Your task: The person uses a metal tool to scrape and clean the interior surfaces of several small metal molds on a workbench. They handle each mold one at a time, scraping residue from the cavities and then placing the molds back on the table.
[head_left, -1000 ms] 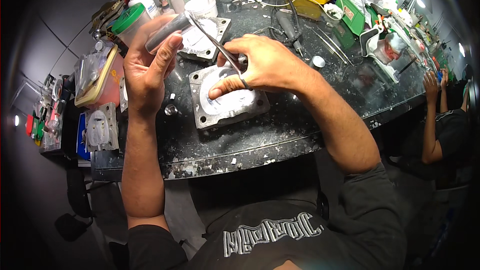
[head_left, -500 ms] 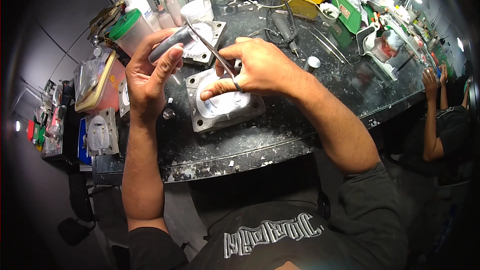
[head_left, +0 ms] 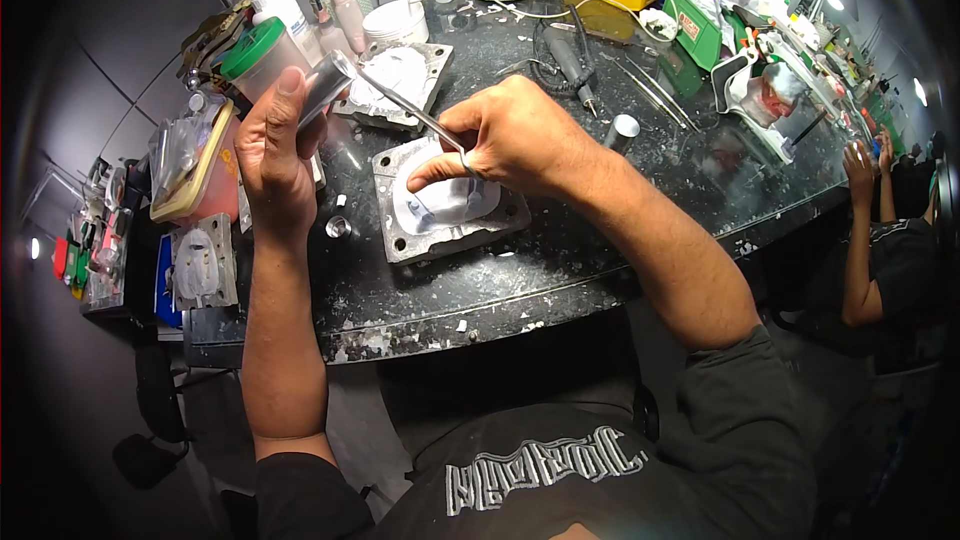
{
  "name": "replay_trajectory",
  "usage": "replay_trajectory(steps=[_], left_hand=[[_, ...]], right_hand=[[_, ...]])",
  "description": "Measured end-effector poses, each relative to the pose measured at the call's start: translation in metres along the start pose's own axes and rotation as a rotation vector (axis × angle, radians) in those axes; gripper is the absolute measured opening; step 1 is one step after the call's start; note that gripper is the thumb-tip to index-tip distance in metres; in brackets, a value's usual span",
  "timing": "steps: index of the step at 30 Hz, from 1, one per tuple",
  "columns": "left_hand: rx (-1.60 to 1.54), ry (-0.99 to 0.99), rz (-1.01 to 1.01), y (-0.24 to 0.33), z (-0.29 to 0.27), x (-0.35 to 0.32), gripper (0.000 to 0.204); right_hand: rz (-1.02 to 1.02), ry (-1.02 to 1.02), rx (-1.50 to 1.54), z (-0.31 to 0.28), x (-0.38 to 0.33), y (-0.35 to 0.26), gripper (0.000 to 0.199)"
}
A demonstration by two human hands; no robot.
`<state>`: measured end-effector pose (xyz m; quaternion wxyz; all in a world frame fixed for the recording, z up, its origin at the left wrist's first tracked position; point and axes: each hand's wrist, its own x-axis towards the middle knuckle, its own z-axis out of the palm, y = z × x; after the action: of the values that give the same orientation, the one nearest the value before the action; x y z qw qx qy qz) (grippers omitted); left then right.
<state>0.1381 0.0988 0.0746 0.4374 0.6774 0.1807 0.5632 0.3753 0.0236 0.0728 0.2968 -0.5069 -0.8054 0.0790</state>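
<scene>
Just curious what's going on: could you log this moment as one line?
left hand: holds small metal cup | right hand: holds thin metal tool, fingertip on white cast in metal mould | dark worktop

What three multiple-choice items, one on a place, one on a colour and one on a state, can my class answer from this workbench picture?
1. Where does the metal mould lie?
A on the dark bench
B on a chair
C on the floor

2. What colour is the lid of the jar at far left?
A red
B green
C white

3. What is the left hand doing?
A lying flat and empty
B gripping a metal cylinder
C pressing the mould

Answers: 1 A, the mould sits on the bench; 2 B, the lid is green; 3 B, fingers wrap the cylinder.
</scene>
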Motion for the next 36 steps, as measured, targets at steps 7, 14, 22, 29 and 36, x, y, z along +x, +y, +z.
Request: replay_trajectory(steps=[7,14,22,29,36], left_hand=[[0.124,0.004,0.134,0.008,0.017,-0.001,0.027],[0.079,-0.031,0.114,0.002,0.013,-0.001,0.032],[0.086,-0.099,0.028,0.006,0.023,-0.009,0.034],[0.099,-0.107,0.034,0.003,0.016,-0.007,0.033],[0.034,-0.101,0.04,0.001,0.009,-0.004,0.031]], right_hand=[[0.13,-0.055,0.091,0.003,0.001,-0.005,0.075],[0.148,-0.094,0.166,0.0,-0.002,-0.009,0.098],[0.134,-0.1,0.085,-0.004,-0.003,-0.01,0.098],[0.096,0.006,0.023,0.001,-0.002,-0.005,0.075],[0.094,-0.01,0.099,0.001,0.0,-0.003,0.073]])
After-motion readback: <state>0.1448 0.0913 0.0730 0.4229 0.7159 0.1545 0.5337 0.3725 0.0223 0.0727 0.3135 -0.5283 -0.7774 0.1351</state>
